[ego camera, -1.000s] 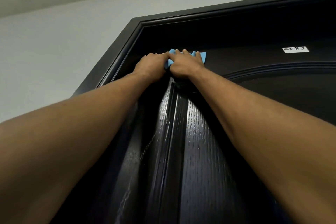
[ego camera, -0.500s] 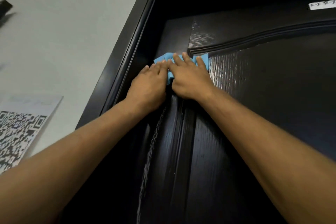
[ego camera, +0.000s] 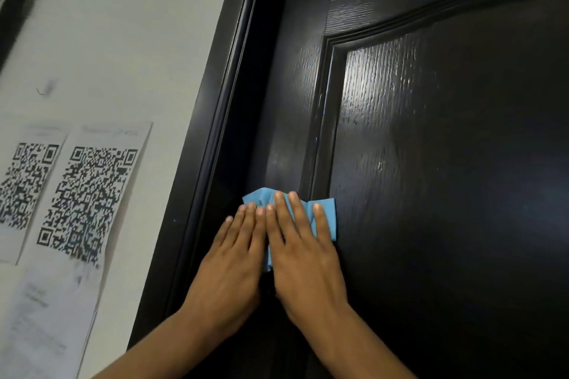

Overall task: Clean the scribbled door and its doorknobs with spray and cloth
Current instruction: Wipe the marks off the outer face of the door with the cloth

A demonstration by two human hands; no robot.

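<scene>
With the door (ego camera: pixel 431 163) this glossy, wipe along the grain and work the panel moulding groove. Blue cloth (ego camera: pixel 326 212) sits flat on the left stile; left hand (ego camera: pixel 228 264) and right hand (ego camera: pixel 304 255) press it, fingers straight, gripping nothing. Keep pressure even so it doesn't bunch.

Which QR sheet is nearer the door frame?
The right QR sheet, the one fully in view. The left QR sheet sits farther from the door frame, cut off by the picture's edge.
</scene>
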